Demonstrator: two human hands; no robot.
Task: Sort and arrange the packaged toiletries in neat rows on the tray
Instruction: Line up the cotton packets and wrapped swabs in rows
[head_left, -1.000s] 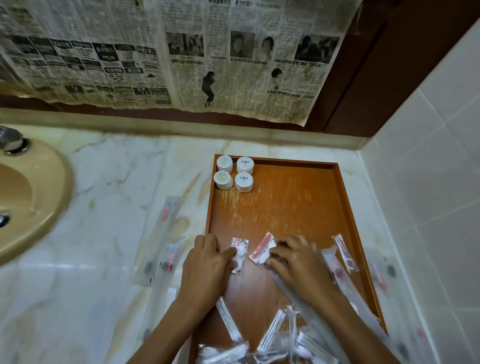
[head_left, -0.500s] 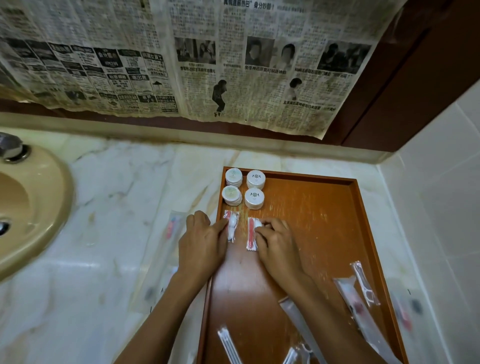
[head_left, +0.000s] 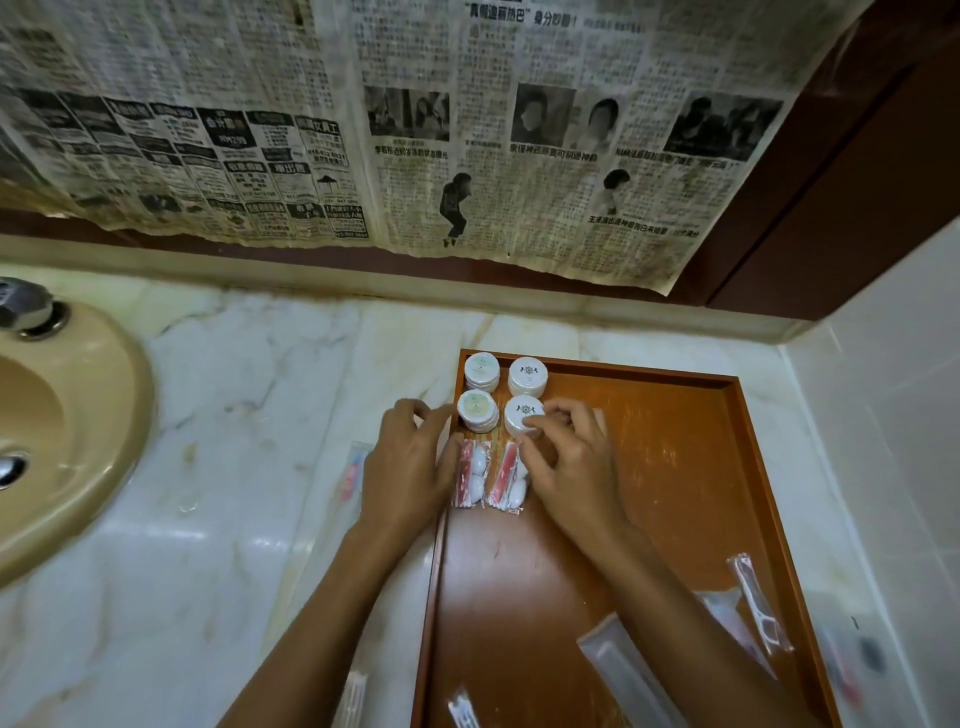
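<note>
Aligning sachets under jars, upper centre of frame.
Right hand pinching front jar; left hand open, steadying tray edge for straight rows.

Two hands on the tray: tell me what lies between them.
In the head view, two small clear packets lie side by side on the tray between the left hand and right hand, just below four round white containers.

an orange-brown wooden tray on a marble table. in its far left corner stand four round white jars, two by two. just in front of them lie two small clear packets side by side, holding red and white items. more clear packets lie scattered near its right front.
</note>
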